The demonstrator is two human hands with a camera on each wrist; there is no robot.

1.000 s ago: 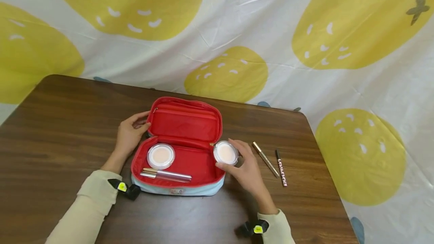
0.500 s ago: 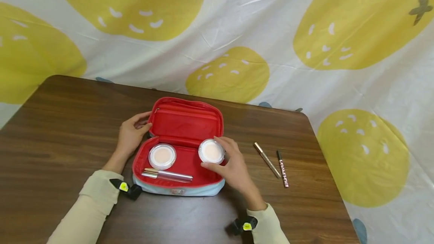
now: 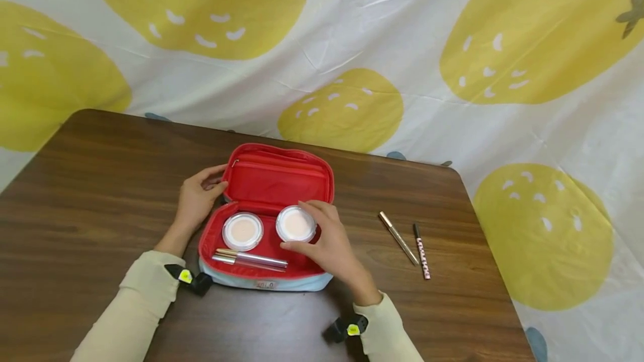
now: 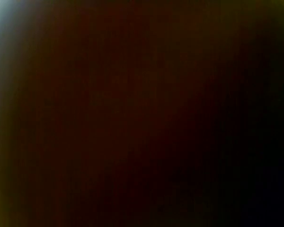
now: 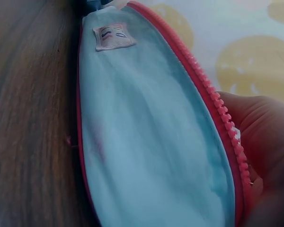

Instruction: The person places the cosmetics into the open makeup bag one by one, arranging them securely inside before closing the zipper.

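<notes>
From the head view, your right hand [image 3: 327,242] grips a round compact [image 3: 296,224] inside the open red pouch [image 3: 274,183], just beside a second compact [image 3: 242,231] and two tubes [image 3: 249,259]. Your left hand [image 3: 196,200] holds the pouch's lid edge, fingers curled. Two pens [image 3: 410,242] lie on the surface [image 3: 90,183].

Left wrist view: dark, nothing readable.

Right wrist view: the pouch's pale blue outside [image 5: 146,142] and your right hand's palm [image 5: 265,137].
</notes>
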